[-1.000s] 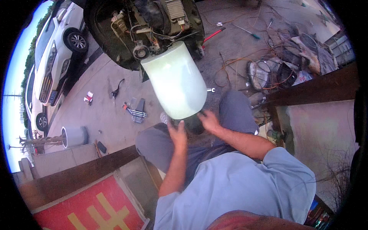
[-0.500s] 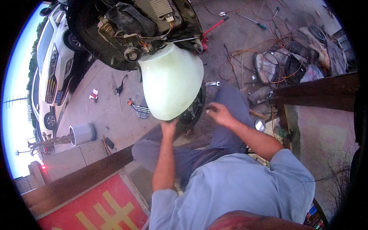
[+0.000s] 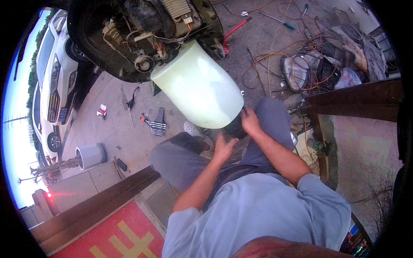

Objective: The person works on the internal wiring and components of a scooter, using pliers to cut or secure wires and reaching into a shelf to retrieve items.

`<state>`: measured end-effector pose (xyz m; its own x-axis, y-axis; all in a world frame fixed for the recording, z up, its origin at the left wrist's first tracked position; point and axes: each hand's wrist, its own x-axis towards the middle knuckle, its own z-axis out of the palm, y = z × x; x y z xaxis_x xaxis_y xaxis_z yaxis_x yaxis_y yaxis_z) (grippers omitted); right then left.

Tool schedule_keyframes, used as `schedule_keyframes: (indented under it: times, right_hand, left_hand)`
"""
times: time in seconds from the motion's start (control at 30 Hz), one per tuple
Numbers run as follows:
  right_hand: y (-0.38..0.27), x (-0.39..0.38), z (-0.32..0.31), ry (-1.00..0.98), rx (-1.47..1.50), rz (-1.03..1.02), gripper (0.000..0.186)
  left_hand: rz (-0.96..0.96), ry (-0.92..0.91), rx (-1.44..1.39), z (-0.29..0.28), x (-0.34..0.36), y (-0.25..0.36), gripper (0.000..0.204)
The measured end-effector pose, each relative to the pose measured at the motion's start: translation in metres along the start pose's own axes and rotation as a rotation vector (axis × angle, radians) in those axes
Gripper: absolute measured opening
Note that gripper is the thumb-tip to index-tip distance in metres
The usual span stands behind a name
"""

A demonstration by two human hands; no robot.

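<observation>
A glossy pale-green curved panel [image 3: 195,86] hangs tilted from a dark body [image 3: 107,47] with exposed wiring, connectors and a finned metal block [image 3: 176,8]. A black part [image 3: 234,127] shows under the panel's lower end. My right hand [image 3: 250,121] has its fingers curled on the dark lower edge at the panel's right. My left hand [image 3: 224,145] is just below the panel with thumb spread; its fingertips are near the black part, and contact is unclear. A wrench's open end [image 3: 242,93] peeks out beside the panel, above my right hand.
Wrenches [image 3: 157,128], a red-handled tool [image 3: 232,32] and screwdrivers [image 3: 277,21] lie on concrete among cords and scrap [image 3: 296,73]. A white planter [image 3: 90,155] and white cars [image 3: 56,99] are left. Rusty beams [image 3: 344,96], a red sign [image 3: 116,236] and a drill [image 3: 316,145] surround me.
The panel's lower end has swung right. My left hand has moved right and lies lower, away from the panel. My right hand has moved up to its right edge and closed there.
</observation>
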<state>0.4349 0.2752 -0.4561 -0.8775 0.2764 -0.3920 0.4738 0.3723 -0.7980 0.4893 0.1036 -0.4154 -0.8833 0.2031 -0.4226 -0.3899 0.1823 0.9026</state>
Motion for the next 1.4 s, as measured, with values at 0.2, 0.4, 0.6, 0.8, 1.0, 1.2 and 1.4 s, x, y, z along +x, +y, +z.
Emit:
schedule_keyframes:
  times: [0.2, 0.4, 0.6, 0.8, 1.0, 1.2, 1.4]
  right_hand:
    - [0.012, 0.041, -0.005, 0.151, 0.114, -0.007, 0.049]
    - [0.018, 0.047, -0.010, 0.001, 0.166, 0.080, 0.047]
    - [0.007, -0.019, -0.003, -0.095, 0.131, 0.021, 0.048]
    - [-0.042, -0.067, -0.027, -0.359, -0.102, -0.353, 0.037]
    - [-0.166, -0.027, -0.072, 0.126, 0.043, -0.959, 0.027]
    - [-0.257, 0.067, -0.061, 0.591, -0.351, -1.150, 0.029]
    - [-0.276, 0.091, -0.053, 0.376, -0.482, -1.003, 0.025]
  left_hand:
    - [-0.080, -0.123, -0.158, 0.036, 0.037, 0.005, 0.082]
    - [-0.097, -0.005, -0.097, 0.021, 0.030, 0.002, 0.076]
    - [0.009, 0.451, 0.120, -0.041, -0.005, 0.023, 0.033]
    - [-0.094, 0.653, 0.141, -0.095, -0.017, 0.053, 0.029]
    - [0.191, 0.817, 0.451, -0.124, -0.016, 0.093, 0.036]
    - [0.782, 0.690, 0.734, -0.103, 0.033, 0.160, 0.051]
    - [0.942, 0.657, 0.930, -0.094, 0.068, 0.161, 0.063]
